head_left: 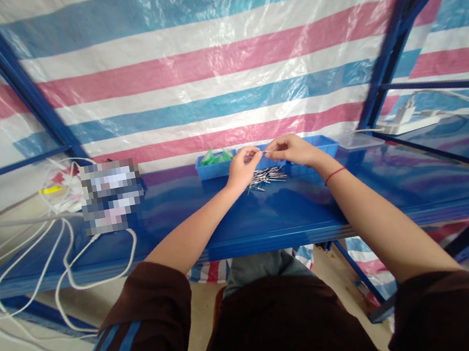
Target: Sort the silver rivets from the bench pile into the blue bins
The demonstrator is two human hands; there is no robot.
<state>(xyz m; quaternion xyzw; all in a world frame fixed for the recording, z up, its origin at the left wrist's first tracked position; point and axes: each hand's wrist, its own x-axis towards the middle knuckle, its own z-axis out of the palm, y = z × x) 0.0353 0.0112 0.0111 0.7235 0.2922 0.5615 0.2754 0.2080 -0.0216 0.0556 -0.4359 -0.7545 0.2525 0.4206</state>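
Observation:
My left hand (pixel 243 168) and my right hand (pixel 291 149) meet over the blue table, fingertips pinched close together. A thin, light, rod-like piece (pixel 265 152) spans the gap between them, with both hands' fingertips on its ends. It is too small for me to tell its exact kind. Just below the hands lies a loose pile of slim metal pieces (pixel 266 177) on the tabletop. Behind my left hand stands a blue bin (pixel 211 171) holding green plastic pieces (pixel 216 157). Another blue bin (pixel 328 145) is partly covered by my right hand, and its contents are hidden.
A clear plastic container (pixel 359 139) sits right of the bins, near a white power strip (pixel 418 120). White cables (pixel 73 252) loop over the table's left end beside a blurred-out object (pixel 111 196). Blue metal posts (pixel 404 18) and a striped plastic sheet (pixel 215 64) bound the back.

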